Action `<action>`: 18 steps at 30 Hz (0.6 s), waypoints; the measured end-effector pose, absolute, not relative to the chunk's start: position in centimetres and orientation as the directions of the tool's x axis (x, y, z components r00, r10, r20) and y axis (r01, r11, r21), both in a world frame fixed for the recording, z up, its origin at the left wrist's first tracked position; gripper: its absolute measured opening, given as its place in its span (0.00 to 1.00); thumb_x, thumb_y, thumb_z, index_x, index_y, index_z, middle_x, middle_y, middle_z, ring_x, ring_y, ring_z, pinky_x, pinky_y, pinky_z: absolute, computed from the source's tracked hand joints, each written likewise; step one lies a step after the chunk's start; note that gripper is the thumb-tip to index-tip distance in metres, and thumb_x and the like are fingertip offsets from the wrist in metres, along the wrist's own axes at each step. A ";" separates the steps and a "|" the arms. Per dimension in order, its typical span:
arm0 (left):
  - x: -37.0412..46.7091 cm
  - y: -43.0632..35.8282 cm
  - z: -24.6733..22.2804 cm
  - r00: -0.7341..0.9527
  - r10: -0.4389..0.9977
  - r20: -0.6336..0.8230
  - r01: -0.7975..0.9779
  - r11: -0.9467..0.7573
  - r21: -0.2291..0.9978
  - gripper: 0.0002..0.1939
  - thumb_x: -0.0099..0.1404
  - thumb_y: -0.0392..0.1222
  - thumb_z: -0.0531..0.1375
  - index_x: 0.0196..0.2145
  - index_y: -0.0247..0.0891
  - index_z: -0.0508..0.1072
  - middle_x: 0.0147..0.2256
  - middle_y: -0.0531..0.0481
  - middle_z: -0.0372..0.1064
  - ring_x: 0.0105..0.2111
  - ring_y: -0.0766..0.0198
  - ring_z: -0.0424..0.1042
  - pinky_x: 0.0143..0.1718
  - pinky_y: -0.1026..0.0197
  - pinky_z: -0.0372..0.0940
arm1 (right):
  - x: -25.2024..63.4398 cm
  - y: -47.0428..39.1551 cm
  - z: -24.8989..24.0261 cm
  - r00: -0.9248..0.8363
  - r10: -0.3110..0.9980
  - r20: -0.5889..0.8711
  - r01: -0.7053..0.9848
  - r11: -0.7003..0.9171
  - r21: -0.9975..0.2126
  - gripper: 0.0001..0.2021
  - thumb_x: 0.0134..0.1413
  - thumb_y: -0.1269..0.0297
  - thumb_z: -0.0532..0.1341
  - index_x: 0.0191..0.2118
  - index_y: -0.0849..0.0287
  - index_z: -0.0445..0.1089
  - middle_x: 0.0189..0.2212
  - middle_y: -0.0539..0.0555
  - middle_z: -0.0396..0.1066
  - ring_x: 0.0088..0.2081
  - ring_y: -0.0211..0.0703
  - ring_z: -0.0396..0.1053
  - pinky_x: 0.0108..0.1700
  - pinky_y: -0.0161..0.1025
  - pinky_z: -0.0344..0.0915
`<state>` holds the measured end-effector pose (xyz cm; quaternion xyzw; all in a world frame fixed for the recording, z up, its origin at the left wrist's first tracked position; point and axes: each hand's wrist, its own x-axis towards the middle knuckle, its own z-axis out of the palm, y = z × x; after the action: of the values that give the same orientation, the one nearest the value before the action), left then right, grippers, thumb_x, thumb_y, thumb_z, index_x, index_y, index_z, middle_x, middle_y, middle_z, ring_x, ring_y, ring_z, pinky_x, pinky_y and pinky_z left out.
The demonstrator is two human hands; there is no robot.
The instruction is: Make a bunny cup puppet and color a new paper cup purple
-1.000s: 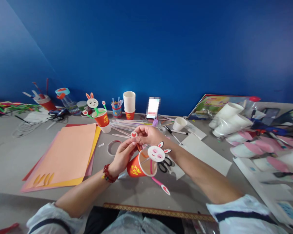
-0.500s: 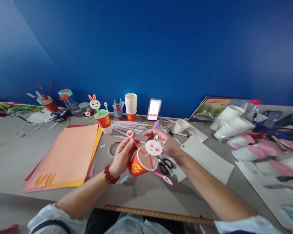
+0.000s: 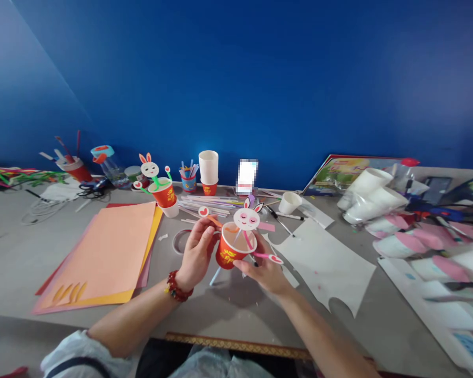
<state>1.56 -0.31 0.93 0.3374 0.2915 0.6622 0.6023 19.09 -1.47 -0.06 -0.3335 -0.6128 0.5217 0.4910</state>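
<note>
Red cup [image 3: 226,257] is up over the desk [image 3: 216,312], mouth tilted toward the camera, rabbit face [image 3: 246,219] above its rim. Right hand [image 3: 268,270] grip wraps the cup — thumb in front. Left hand [image 3: 199,254] is by the orange arm [image 3: 215,222] — can't tell if its grip pinches. Straw [image 3: 215,276] pokes out below.

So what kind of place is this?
Probably a craft table: I see colored paper sheets, stacked cups and a red cup with a bunny face.
</note>
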 end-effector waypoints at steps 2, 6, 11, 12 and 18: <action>1.6 -0.1 0.6 -0.063 0.991 0.115 -0.591 -0.130 0.796 0.11 0.62 0.46 0.68 0.39 0.41 0.75 0.38 0.51 0.74 0.39 0.65 0.73 0.45 0.62 0.68 | 19.5 -1.1 -0.4 -0.312 0.917 0.249 -0.096 0.230 -0.968 0.25 0.53 0.62 0.70 0.57 0.47 0.69 0.58 0.56 0.70 0.60 0.55 0.67 0.64 0.52 0.64; 1.6 0.1 0.2 -0.101 0.988 0.114 -0.519 -0.151 0.842 0.10 0.59 0.44 0.70 0.35 0.38 0.77 0.34 0.51 0.74 0.35 0.67 0.71 0.42 0.64 0.68 | 20.0 -1.2 -1.1 -0.342 0.924 0.173 -0.140 0.132 -0.981 0.22 0.53 0.60 0.68 0.55 0.49 0.71 0.52 0.56 0.75 0.57 0.54 0.69 0.61 0.50 0.66; 1.2 0.2 0.0 -0.073 0.985 0.156 -0.410 -0.172 0.896 0.09 0.60 0.46 0.70 0.33 0.37 0.79 0.33 0.49 0.74 0.34 0.65 0.70 0.41 0.64 0.67 | 20.3 -1.4 -1.7 -0.376 0.926 0.028 -0.144 -0.028 -0.989 0.15 0.49 0.62 0.67 0.45 0.52 0.75 0.41 0.53 0.78 0.41 0.50 0.74 0.45 0.44 0.72; 1.0 0.2 0.0 -0.061 0.982 0.179 -0.375 -0.188 0.908 0.10 0.61 0.46 0.69 0.34 0.37 0.79 0.33 0.49 0.74 0.34 0.64 0.71 0.41 0.63 0.67 | 20.4 -1.4 -1.8 -0.373 0.928 0.018 -0.150 -0.041 -0.988 0.15 0.48 0.62 0.66 0.44 0.53 0.75 0.40 0.53 0.78 0.40 0.50 0.74 0.43 0.43 0.71; 0.0 0.2 0.9 0.012 0.935 0.356 -0.137 -0.351 0.926 0.08 0.65 0.46 0.65 0.36 0.39 0.80 0.34 0.45 0.76 0.35 0.60 0.72 0.40 0.60 0.68 | 20.8 -1.3 -1.7 -0.358 0.934 0.007 -0.154 -0.052 -0.987 0.19 0.46 0.63 0.64 0.47 0.54 0.75 0.41 0.54 0.78 0.45 0.52 0.72 0.47 0.44 0.69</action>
<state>-0.04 0.25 0.90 0.5566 0.3582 0.6047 0.4431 20.81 -1.28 -1.69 -0.3644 -0.5345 0.6272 0.4337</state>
